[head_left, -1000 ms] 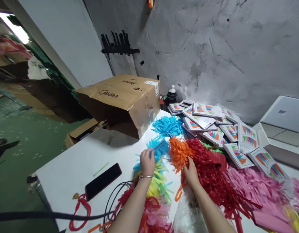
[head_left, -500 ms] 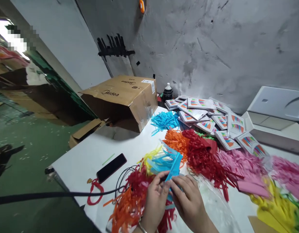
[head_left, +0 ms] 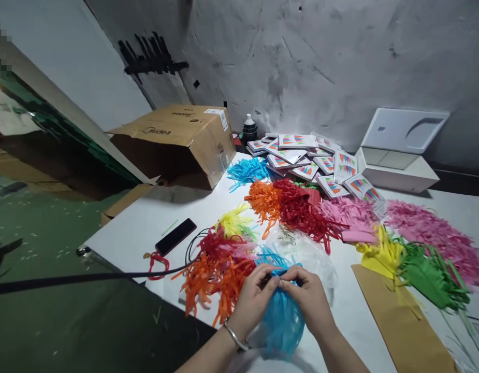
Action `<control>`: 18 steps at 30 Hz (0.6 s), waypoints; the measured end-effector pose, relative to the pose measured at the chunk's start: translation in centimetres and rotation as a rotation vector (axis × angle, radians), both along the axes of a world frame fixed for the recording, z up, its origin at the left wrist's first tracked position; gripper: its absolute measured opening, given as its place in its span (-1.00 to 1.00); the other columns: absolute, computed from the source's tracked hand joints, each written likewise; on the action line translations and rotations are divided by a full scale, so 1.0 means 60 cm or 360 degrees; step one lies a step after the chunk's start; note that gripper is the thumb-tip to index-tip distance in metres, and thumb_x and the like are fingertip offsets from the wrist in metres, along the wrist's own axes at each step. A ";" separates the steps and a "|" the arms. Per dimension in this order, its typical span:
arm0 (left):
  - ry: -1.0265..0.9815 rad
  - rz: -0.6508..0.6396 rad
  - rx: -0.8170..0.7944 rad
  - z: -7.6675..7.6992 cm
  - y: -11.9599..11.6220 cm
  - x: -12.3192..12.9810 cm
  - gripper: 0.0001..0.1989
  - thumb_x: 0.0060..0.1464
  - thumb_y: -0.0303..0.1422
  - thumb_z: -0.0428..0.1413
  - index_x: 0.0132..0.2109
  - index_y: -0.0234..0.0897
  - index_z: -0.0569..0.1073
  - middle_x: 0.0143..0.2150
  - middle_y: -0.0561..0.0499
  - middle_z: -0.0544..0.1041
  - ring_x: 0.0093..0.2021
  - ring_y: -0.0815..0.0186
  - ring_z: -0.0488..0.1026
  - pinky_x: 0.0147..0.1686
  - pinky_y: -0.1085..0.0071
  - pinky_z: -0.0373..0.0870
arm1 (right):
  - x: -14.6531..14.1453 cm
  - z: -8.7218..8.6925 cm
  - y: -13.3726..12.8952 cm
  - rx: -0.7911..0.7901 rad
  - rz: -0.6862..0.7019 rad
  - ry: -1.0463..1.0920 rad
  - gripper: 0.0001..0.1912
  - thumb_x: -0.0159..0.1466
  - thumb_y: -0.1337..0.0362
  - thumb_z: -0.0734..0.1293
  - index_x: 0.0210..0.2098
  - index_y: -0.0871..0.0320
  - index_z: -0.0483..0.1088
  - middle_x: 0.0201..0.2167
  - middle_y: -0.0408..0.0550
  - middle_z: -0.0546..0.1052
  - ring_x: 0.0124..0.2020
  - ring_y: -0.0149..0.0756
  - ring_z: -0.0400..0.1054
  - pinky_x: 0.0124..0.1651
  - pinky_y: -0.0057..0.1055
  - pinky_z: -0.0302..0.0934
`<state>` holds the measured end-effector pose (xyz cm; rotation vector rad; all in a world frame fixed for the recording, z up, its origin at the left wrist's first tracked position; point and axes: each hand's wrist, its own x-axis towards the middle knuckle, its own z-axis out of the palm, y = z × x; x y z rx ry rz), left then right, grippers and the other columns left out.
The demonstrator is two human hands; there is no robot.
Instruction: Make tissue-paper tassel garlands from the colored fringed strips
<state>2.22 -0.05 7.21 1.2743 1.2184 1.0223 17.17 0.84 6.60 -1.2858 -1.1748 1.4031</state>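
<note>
A blue fringed paper tassel hangs from between my two hands, its strips spreading down below the fingers and some sticking up behind them. My left hand, with a silver bangle on the wrist, pinches the tassel's middle from the left. From the right, my right hand pinches the same spot, thumbs nearly touching. Just left of my hands lies a pile of orange tassels with red and pink ones. A yellow tassel tops that pile. Under and behind my hands is a clear plastic bag.
A cardboard box lies on its side at the back left. Printed packets are heaped by the wall, beside a white box. A phone and black cord lie left. Green fringe and brown cardboard lie right.
The blue fringe, earlier a folded band held up with strips pointing away, now hangs down from my pinched fingers. My hands have come closer together, and the view has shifted right.
</note>
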 end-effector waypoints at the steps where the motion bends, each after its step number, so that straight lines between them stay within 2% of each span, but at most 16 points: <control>1: 0.0042 -0.0036 0.0028 0.002 -0.003 0.002 -0.75 0.15 -0.25 0.05 -0.12 -0.26 0.51 -0.14 -0.09 0.49 -0.09 0.20 0.41 -0.04 0.31 0.33 | 0.006 -0.002 -0.005 -0.0093 0.0043 0.0072 -0.84 0.02 0.21 0.47 -0.54 0.16 0.48 -0.50 -0.13 0.48 -0.38 -0.30 0.33 -0.26 -0.42 0.19; 4: 0.0149 -0.0136 0.0064 0.008 -0.009 0.005 -0.75 0.18 -0.26 0.02 -0.14 -0.26 0.53 -0.17 -0.08 0.50 -0.13 0.23 0.41 -0.07 0.34 0.33 | 0.024 -0.004 -0.017 -0.0297 0.0146 0.0234 -0.79 0.04 0.15 0.46 -0.46 0.18 0.52 -0.44 -0.09 0.53 -0.35 -0.29 0.34 -0.26 -0.42 0.18; 10: 0.0195 -0.0284 0.0053 0.012 -0.021 0.013 -0.73 0.21 -0.25 -0.02 -0.15 -0.25 0.53 -0.20 -0.05 0.51 -0.17 0.25 0.42 -0.10 0.38 0.32 | 0.040 -0.004 -0.040 -0.0273 0.0001 0.0364 -0.72 0.00 0.19 0.49 -0.31 0.14 0.47 -0.47 -0.16 0.52 -0.40 -0.38 0.34 -0.31 -0.48 0.18; 18: 0.0126 -0.0271 -0.0023 -0.008 -0.030 0.034 -0.73 0.15 -0.20 0.05 -0.13 -0.28 0.46 -0.14 -0.09 0.51 -0.10 0.20 0.43 -0.06 0.34 0.31 | 0.056 0.002 -0.051 -0.0315 -0.0139 0.0366 -0.66 -0.14 0.22 0.56 -0.43 0.17 0.41 -0.58 -0.19 0.48 -0.49 -0.41 0.33 -0.36 -0.49 0.20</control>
